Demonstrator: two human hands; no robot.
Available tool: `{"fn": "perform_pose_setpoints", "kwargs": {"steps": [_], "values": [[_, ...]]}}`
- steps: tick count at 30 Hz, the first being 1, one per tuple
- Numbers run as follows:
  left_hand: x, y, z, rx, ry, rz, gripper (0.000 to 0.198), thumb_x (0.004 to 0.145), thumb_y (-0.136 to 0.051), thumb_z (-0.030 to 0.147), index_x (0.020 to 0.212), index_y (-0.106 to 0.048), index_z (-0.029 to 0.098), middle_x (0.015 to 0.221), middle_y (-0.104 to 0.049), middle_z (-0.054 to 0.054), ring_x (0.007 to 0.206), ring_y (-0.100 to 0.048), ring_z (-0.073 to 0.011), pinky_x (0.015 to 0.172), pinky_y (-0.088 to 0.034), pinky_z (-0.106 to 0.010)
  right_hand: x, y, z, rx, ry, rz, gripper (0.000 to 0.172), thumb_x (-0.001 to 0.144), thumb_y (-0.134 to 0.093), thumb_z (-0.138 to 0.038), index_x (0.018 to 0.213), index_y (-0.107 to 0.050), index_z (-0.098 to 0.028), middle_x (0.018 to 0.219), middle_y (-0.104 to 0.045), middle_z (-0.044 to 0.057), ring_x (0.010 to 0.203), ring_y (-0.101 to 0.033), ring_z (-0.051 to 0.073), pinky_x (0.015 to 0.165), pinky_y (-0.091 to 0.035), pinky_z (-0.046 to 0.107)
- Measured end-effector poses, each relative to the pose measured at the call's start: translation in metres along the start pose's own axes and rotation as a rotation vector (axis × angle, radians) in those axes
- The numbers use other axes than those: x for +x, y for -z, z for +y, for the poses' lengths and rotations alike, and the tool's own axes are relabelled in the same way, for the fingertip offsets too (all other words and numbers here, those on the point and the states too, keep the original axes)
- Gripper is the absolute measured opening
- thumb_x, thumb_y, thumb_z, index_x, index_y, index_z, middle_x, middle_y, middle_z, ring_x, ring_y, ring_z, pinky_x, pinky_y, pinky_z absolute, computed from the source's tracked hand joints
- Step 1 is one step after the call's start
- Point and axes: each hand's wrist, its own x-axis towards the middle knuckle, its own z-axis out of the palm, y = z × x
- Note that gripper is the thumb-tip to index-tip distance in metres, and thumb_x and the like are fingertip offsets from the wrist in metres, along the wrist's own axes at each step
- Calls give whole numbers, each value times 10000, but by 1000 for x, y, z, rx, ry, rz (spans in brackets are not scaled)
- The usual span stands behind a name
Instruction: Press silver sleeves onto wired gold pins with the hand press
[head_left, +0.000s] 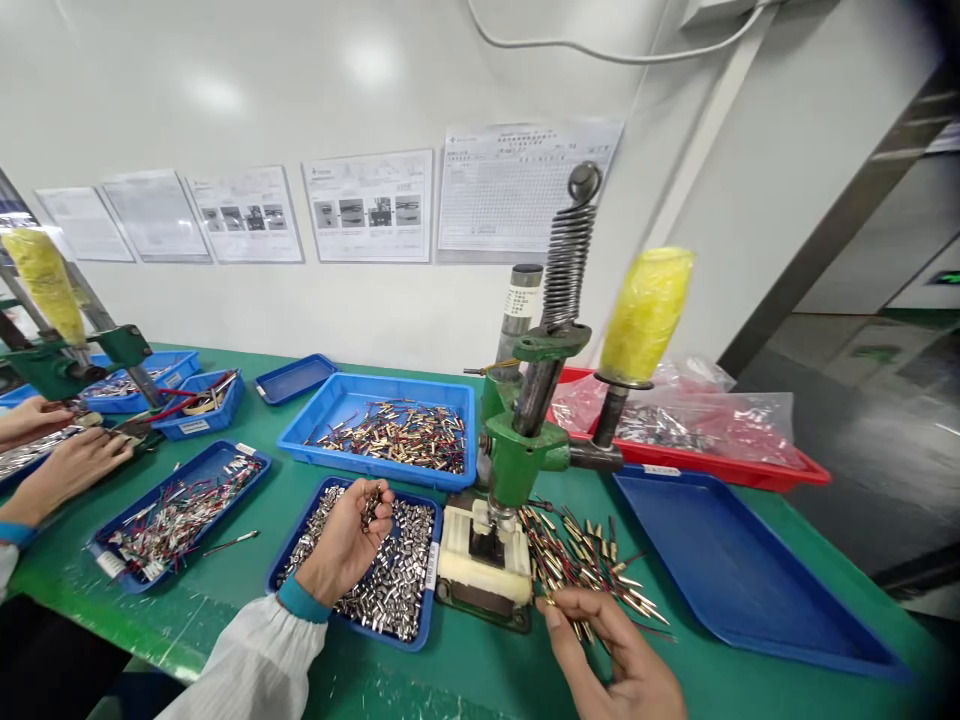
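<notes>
My left hand [349, 540] is above a blue tray of small silver metal sleeves [394, 570], palm up, its fingers curled around a few small metal pieces [371, 507]. Thumb and forefinger of my right hand [619, 650] pinch a small brass-coloured part [550, 602], mostly hidden by the fingertips. Just beyond that hand lies a loose pile of brass-tipped parts with red and black wires [577, 550]. Between my hands stands a green hand press [521, 460] with a yellow-wrapped handle [646, 315]. Its punch is over a cream-coloured block [480, 565].
Behind the silver parts, a light blue bin [375, 468] holds more wired brass parts. A dark blue tray [750, 570] lies at right, before a red tray [806, 468] with plastic bags. At left, a co-worker's hands [75, 465] are near another press [124, 345] and a wire-filled tray [255, 465].
</notes>
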Motion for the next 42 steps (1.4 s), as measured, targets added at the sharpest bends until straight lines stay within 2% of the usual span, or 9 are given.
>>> {"fn": "perform_pose_setpoints", "kwargs": {"steps": [5,8,11,14,18,30,34,38,42], "values": [[-10,-3,-19,66,39,-66,295,948,-539,226,666,-512,144,581,-413,45,408,-284,-35,352,-197,-145,4,-19,-25,169,-23,5,226,803,-695,-407,821,-696,-182,728,-712,57,677,-680,181,648,-551,231],[-19,-8,-29,172,25,-99,349,817,-762,390,696,-563,130,591,-408,61,446,-254,-27,387,-192,-138,5,-28,-38,271,-79,-10,232,789,-710,-403,827,-700,-174,717,-726,66,656,-690,187,623,-561,241],[-32,-16,-36,242,22,-158,448,664,-870,478,793,-649,110,577,-334,91,481,-188,-37,416,-175,-151,4,-33,-45,348,-150,-10,254,773,-728,-415,832,-705,-169,725,-742,81,675,-717,208,646,-581,263],[-44,-27,-43,269,32,-176,505,630,-872,526,838,-694,101,557,-257,106,497,-129,-51,431,-143,-174,2,-39,-50,416,-190,-20,274,784,-724,-433,839,-708,-165,746,-751,93,706,-735,223,667,-590,278],[-53,-36,-56,281,29,-164,524,640,-848,561,852,-720,100,565,-274,93,504,-146,-57,447,-129,-200,-3,-46,-57,477,-182,-53,242,809,-721,-402,863,-707,-167,778,-756,91,711,-732,216,677,-591,283],[-62,-38,-65,450,-69,-258,561,738,-750,613,940,-769,91,513,-221,97,487,-128,-70,463,-92,-250,-9,-54,-68,464,-151,-59,186,856,-674,-354,882,-703,-172,832,-754,75,736,-714,181,709,-572,259],[-59,-38,-66,442,-74,-254,551,713,-778,603,931,-778,97,518,-350,66,484,-183,-60,463,-117,-237,-10,-55,-69,450,-169,-64,182,849,-680,-351,859,-703,-171,765,-735,50,695,-687,161,670,-543,233],[-57,-39,-69,332,-34,-223,482,635,-868,525,871,-782,114,627,-535,-8,539,-340,-69,475,-220,-203,-9,-56,-67,520,-243,-83,232,809,-717,-388,835,-694,-159,713,-719,46,661,-661,155,643,-522,230],[-59,-37,-75,247,1,-212,461,624,-889,487,888,-786,123,572,-494,26,483,-253,-39,436,-187,-178,-9,-59,-60,673,-337,-106,276,795,-747,-426,855,-689,-163,688,-705,25,640,-636,134,627,-499,210]]}}
